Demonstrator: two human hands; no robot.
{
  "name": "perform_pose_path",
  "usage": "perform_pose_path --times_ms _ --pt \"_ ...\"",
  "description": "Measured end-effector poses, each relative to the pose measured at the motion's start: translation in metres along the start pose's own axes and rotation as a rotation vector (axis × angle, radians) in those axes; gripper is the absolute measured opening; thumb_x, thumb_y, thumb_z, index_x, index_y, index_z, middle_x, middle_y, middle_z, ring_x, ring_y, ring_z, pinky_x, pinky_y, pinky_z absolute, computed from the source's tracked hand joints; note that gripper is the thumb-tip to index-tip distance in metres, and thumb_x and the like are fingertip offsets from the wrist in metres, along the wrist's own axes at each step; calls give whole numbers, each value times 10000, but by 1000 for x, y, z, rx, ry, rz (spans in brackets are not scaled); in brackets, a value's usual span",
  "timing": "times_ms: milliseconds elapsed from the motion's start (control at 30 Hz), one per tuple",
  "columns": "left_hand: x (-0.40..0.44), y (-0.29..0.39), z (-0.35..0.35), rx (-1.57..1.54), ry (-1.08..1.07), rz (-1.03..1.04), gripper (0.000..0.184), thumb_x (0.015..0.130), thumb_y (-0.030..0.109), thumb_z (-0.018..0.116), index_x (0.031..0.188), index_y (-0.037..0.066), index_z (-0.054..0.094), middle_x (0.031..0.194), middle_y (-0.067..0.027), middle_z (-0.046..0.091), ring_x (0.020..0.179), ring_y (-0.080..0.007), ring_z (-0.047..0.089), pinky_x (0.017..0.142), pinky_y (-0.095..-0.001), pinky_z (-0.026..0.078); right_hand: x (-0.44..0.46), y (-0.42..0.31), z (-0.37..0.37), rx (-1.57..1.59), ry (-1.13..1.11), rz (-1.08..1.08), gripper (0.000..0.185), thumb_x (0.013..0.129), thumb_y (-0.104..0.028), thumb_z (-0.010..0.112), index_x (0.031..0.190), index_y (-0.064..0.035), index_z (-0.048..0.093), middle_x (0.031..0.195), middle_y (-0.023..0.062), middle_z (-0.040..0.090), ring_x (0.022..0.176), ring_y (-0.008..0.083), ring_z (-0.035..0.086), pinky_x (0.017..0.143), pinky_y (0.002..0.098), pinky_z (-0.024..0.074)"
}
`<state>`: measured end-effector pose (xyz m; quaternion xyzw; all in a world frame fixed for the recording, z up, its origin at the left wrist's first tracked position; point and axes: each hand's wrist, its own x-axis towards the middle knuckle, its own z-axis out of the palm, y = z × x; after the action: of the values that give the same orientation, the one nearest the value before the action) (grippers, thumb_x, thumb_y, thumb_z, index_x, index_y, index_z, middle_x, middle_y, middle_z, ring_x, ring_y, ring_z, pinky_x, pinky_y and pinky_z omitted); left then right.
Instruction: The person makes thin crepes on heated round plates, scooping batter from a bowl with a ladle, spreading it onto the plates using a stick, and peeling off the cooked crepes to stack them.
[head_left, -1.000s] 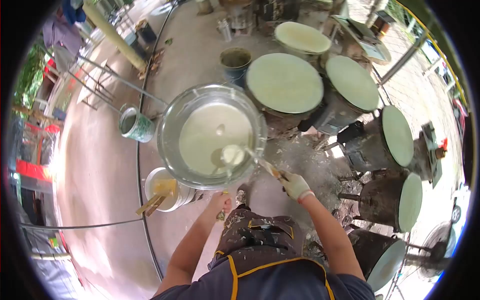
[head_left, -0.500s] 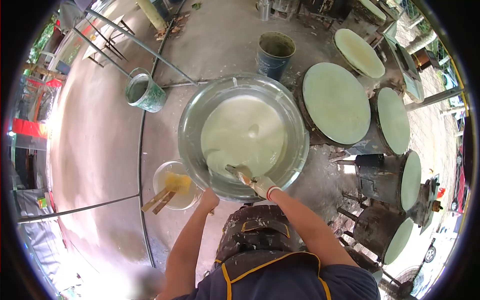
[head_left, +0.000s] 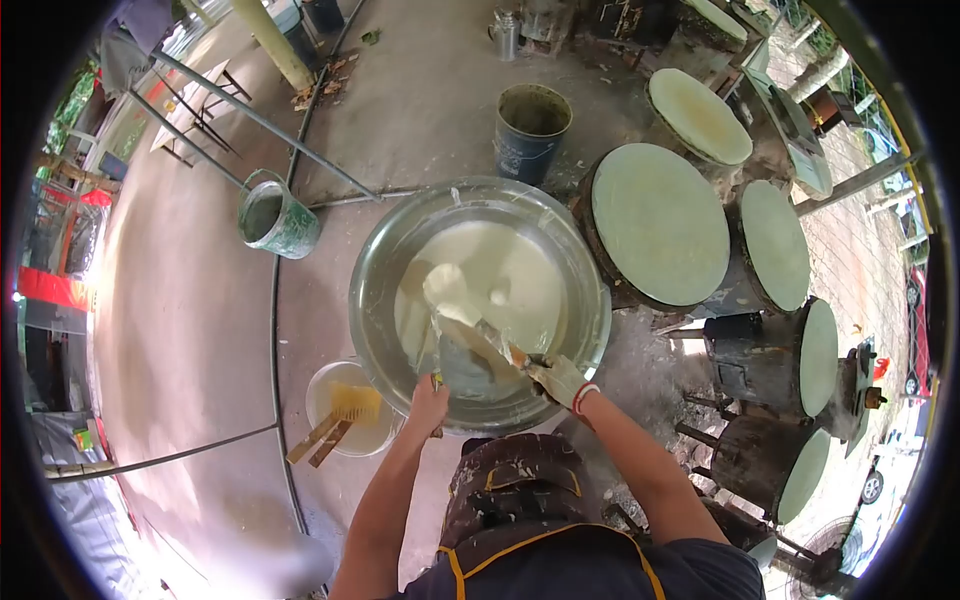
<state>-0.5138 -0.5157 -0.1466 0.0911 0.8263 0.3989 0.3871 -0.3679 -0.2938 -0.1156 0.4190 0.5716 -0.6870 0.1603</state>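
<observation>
A wide metal basin [head_left: 585, 240] holds pale, batter-like liquid [head_left: 530, 255]. My bare left hand [head_left: 430, 405] is closed round the handle of a ladle [head_left: 447, 287] coated in the liquid, its head over the basin's middle. In my gloved right hand [head_left: 562, 382] is the wooden handle of a flat scraper [head_left: 492, 340]. The scraper slants up and left above the liquid, close to the ladle, where a white smear partly hides its far end. Whether the two tools touch I cannot tell.
A white bucket [head_left: 318, 405] at left holds a yellow-headed tool [head_left: 355, 402] with two wooden handles. Large round griddles [head_left: 660, 225] stand on the right. A dark bucket [head_left: 525, 155] sits behind the basin, a green bucket [head_left: 290, 228] farther left. Metal poles [head_left: 270, 105] cross the floor.
My left hand has come up over the basin's near rim, and the ladle now shows above the liquid. My right hand has shifted slightly right with the scraper. The view has tilted a little.
</observation>
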Motion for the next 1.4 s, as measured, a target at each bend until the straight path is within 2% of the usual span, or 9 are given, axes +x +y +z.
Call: perform_pose_path --times_ms 167,267,467,667,833,1000,1133,1233,1400 --pt "81 -109 32 438 201 148 181 813 157 533 876 3 461 619 -110 493 474 -226 520 437 -354 434 25 12 -3 251 -5 37 281 890 -240 541 1095 -56 597 546 -9 512 426 58 483 359 216 335" --pt "61 -61 35 -633 -406 -392 123 842 136 516 772 55 456 570 -15 431 374 -113 387 340 -288 322 57 70 22 117 32 39 240 889 -228 536 1001 -30 612 553 11 539 431 76 502 330 228 331" --pt "-17 36 -1 -1332 -766 -403 241 884 140 497 678 139 372 549 44 322 368 -30 268 308 -214 235 -7 20 47 568 -6 -86 246 890 -283 545 982 -56 572 630 -18 536 431 39 452 343 196 312" --pt "-74 216 -81 -968 -525 140 119 882 167 531 911 121 425 548 30 328 352 -59 292 298 -220 231 -127 -152 38 529 -97 -589 331 885 -348 545 1050 -61 540 621 -15 492 426 41 392 371 176 279" --pt "-102 263 -114 -699 -350 494 142 840 100 530 903 108 403 548 20 336 357 -73 309 309 -245 249 -172 -172 17 537 -88 -788 319 892 -286 537 1084 -32 527 626 -10 495 443 37 416 372 179 291" --pt "-109 215 -87 -466 -291 144 118 821 63 485 856 117 386 535 20 339 366 -70 323 325 -232 258 -161 -99 13 452 151 -578 325 898 -263 532 1141 -48 543 608 -19 524 439 37 441 361 186 304" --pt "-108 164 -34 -489 -677 -109 125 846 90 480 760 124 396 532 26 348 369 -63 322 325 -228 276 -168 -14 3 366 332 -433 282 893 -327 522 1000 -79 602 583 -10 533 415 64 440 375 211 333" --pt "-144 159 29 -488 -915 -240 196 873 107 471 695 129 390 532 35 340 370 -55 312 322 -221 286 -198 70 -9 113 624 -430 334 903 -313 500 1163 -110 556 577 69 536 511 160 535 478 294 431" --pt "-259 170 138 -524 -1287 -571 215 903 117 445 701 121 371 542 42 320 373 -33 294 324 -187 285 -307 248 -8 -458 1071 -249 364 887 -357 426 1195 -183 510 867 146 601 740 349 601 637 452 480"
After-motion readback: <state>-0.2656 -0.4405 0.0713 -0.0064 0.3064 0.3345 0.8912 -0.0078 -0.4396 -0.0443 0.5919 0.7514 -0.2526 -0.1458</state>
